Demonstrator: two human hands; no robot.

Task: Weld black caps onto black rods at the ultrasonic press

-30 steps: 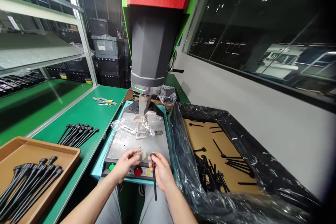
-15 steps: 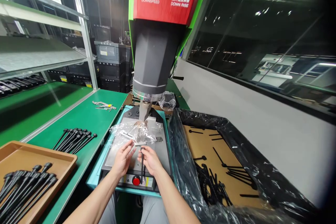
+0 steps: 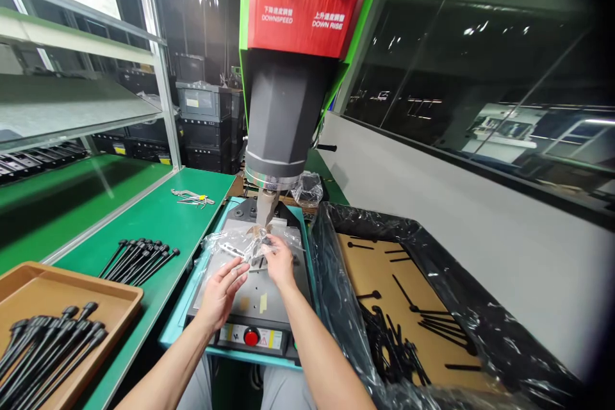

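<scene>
My right hand (image 3: pixel 280 259) is closed around a thin black rod (image 3: pixel 262 262) at the small metal fixture under the machine's metal tip (image 3: pixel 266 206). The fingers and clear plastic film hide much of the rod. My left hand (image 3: pixel 221 291) is just to the left, its fingers loosely stretched out by the film's edge, with nothing seen in them. Crumpled clear plastic film (image 3: pixel 218 245) lies around the fixture on the grey machine plate (image 3: pixel 230 304). A red button (image 3: pixel 251 336) sits on the front panel below my hands.
Black round-headed rods (image 3: pixel 139 259) lie bunched on the green table (image 3: pixel 158 214), behind a brown tray (image 3: pixel 137 295) of similar rods. Pliers (image 3: pixel 189 196) lie farther back. A black-lined box (image 3: pixel 331 282) with scattered rods stands right. The machine's column (image 3: pixel 278 109) hangs over my hands.
My right hand has moved forward with the black rod, from above the front panel to the fixture under the metal tip. My left hand stays nearly in place. The view has tilted slightly upward.
</scene>
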